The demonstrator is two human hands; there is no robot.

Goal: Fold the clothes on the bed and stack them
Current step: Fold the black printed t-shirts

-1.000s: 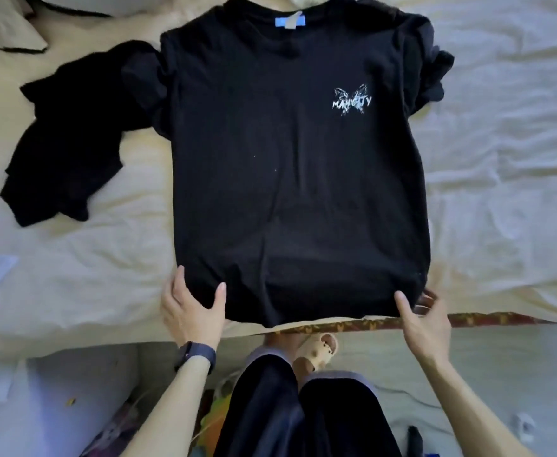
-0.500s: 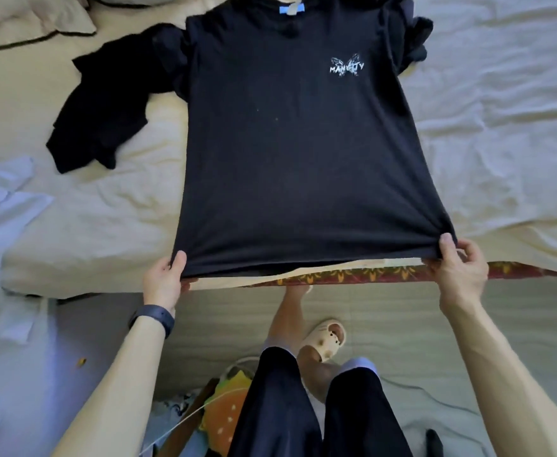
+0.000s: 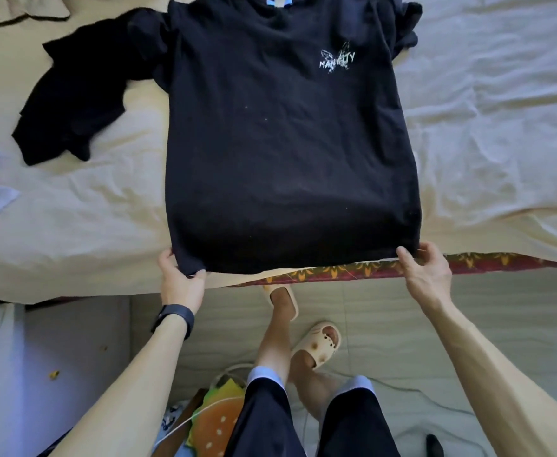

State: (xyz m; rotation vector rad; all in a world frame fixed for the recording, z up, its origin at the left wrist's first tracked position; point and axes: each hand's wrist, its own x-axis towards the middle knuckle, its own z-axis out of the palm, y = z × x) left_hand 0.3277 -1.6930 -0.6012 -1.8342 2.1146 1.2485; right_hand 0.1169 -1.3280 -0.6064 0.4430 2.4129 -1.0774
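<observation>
Black T-shirt [image 3: 287,153] lies print-up, spread flat on the bed [image 3: 501,127], hem at the near edge. Left hand [image 3: 180,280] pinches the left hem corner; right hand [image 3: 427,275] grips the right corner. Step judged: first fold of shirt 1. The next move probably calls for carrying both corners evenly toward the collar. 1 crumpled black garment [image 3: 76,94] waits at left.
</observation>
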